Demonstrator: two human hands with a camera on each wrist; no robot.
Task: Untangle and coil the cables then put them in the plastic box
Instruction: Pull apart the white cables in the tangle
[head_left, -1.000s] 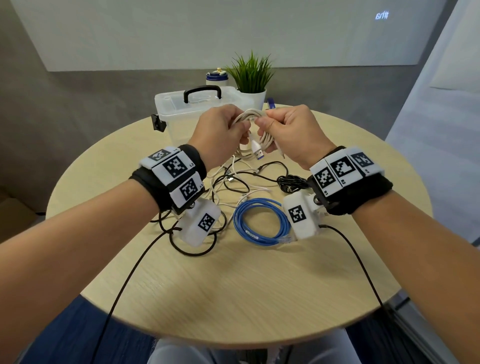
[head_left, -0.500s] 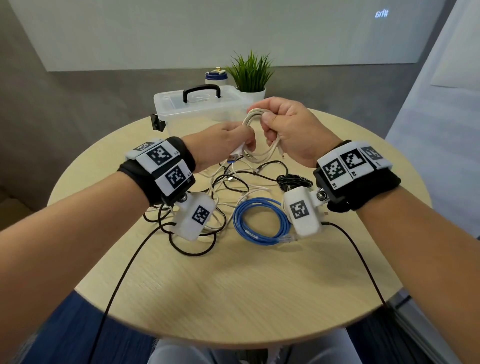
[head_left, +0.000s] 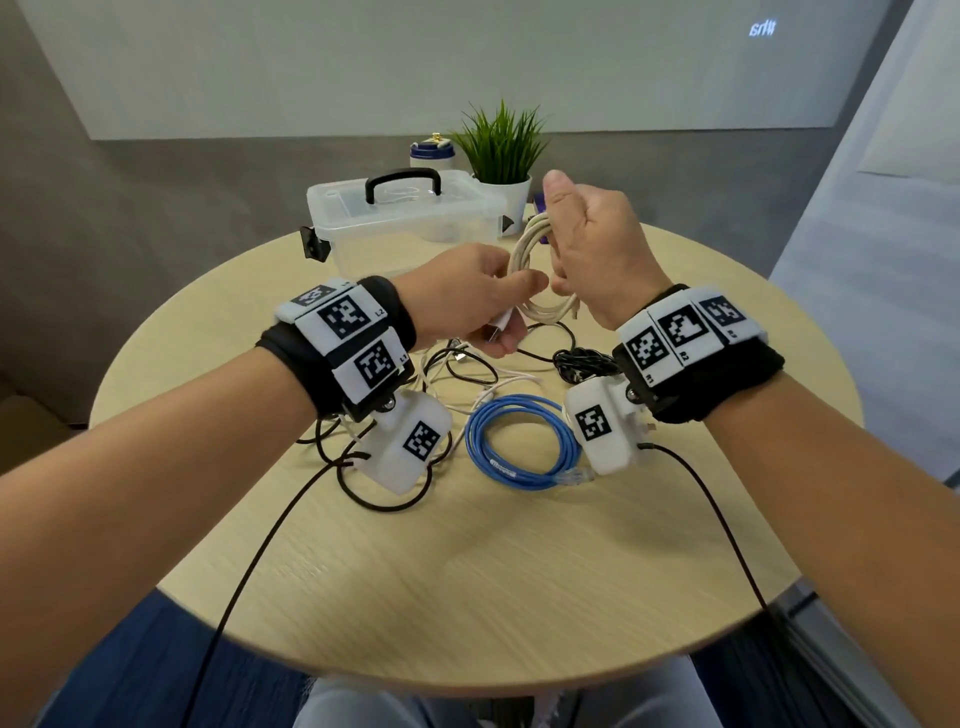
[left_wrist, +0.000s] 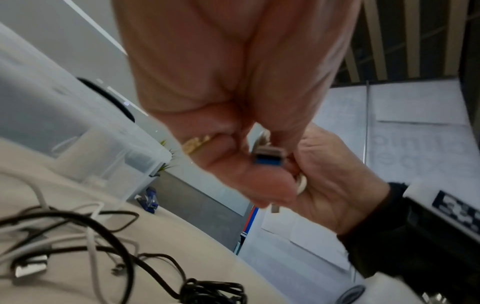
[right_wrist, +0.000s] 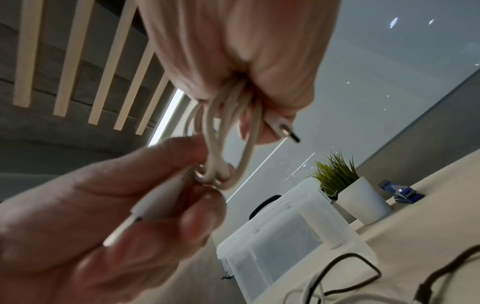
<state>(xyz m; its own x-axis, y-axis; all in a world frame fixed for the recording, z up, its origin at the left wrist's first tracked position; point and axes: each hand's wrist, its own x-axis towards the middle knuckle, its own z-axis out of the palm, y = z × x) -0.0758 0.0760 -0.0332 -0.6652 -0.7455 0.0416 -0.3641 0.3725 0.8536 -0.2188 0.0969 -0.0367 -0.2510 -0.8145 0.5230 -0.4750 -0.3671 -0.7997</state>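
— Right, the right hand is gripping the coiled white cable above the counter; the left hand is pinching its USB plug.

— And the plastic box is sitting closed behind them; blue cable coiled nearby.

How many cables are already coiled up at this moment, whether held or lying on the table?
2. The white cable is looped in the right hand, its plug end pinched by the left hand. The blue cable lies coiled on the table. The rest are tangled; others may be hidden.

Lidded plastic box behind hands; cables beneath.
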